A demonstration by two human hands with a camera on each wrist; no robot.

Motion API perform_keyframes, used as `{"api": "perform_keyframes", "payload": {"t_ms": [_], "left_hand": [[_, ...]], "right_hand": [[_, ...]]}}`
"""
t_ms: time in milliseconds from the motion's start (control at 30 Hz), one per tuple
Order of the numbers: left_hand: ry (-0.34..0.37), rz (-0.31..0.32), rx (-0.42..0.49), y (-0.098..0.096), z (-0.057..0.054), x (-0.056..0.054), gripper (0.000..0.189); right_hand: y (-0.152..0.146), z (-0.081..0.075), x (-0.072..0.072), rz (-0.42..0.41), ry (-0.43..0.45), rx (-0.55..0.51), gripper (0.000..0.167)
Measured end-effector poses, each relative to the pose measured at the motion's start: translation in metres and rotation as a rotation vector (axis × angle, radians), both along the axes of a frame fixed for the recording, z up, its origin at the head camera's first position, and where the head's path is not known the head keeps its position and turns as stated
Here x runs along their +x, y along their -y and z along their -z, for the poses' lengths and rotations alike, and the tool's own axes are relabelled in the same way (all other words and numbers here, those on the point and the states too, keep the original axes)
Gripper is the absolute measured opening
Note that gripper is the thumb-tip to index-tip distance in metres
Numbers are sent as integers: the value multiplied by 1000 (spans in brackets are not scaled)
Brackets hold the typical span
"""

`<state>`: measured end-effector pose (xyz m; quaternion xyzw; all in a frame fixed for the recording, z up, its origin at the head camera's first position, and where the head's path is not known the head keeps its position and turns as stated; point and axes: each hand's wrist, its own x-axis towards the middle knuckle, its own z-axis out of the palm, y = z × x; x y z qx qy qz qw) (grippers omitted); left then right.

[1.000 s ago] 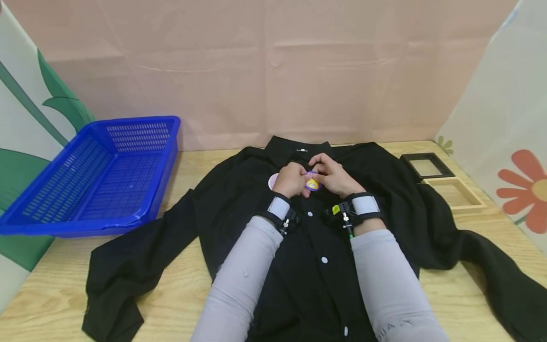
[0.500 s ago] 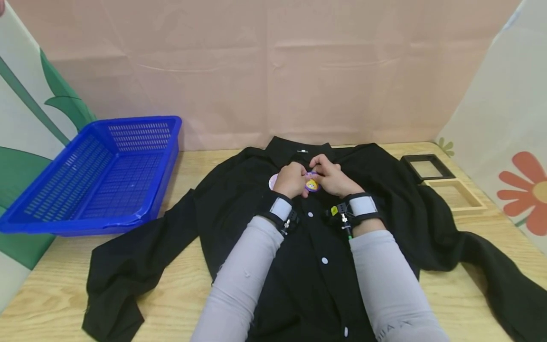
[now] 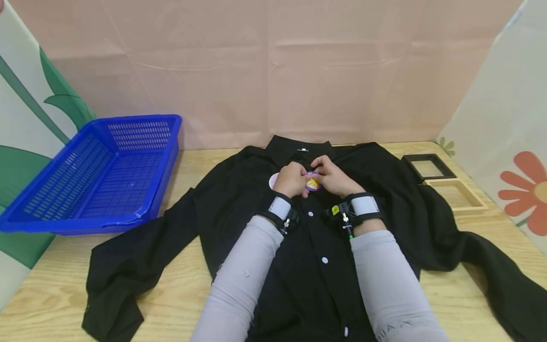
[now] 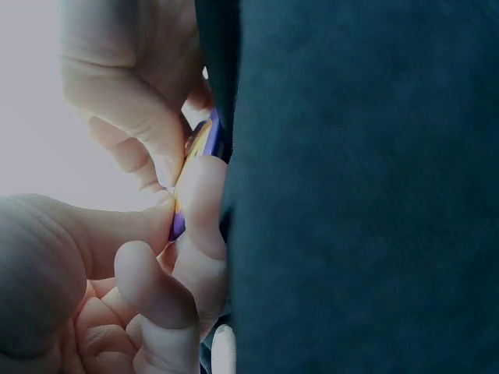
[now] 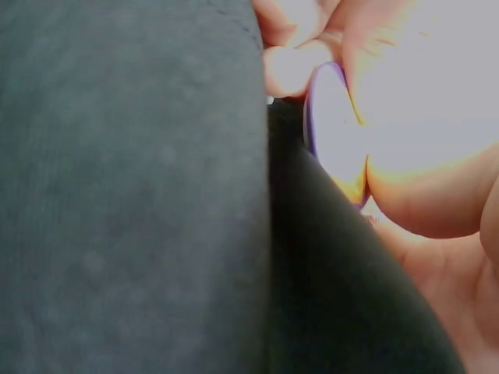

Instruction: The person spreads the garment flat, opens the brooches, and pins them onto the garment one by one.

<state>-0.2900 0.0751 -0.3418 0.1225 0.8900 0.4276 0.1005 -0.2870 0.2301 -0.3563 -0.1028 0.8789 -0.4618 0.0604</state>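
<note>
A black button-up shirt (image 3: 256,199) lies spread out, front side up. Over its upper placket is a round button badge (image 3: 314,186) with a purple rim and a yellow figure. My left hand (image 3: 291,180) pinches the badge's edge between thumb and forefinger, as the left wrist view shows. From the other side my right hand (image 3: 335,176) also pinches it, thumb and fingertips close together. Black cloth lies right behind the badge (image 5: 331,128) in the right wrist view. A second, pink round badge (image 3: 272,181) sits on the shirt, partly hidden by my left hand.
At the left stands a blue plastic basket (image 3: 147,202) with perforated walls. A black frame (image 3: 444,166) and a pale wooden frame (image 3: 472,205) lie at the back right, close to the shirt's sleeve. The wooden table (image 3: 188,294) ends at a pink backdrop.
Both hands stay at the same place on the badge. Only slight shifts show in the right hand's fingers and the badge's tilt.
</note>
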Motion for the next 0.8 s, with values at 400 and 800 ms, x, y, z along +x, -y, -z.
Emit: {"api": "perform_keyframes", "payload": {"t_ms": [400,800], "left_hand": [[70,21,48,5,-1,-1,16],[49,54,-79,6,1,-1,36]], "right_hand": [[-5,-2,-2,90,-29,91,24],[-10,-8,-1,181,37,456,46]]}}
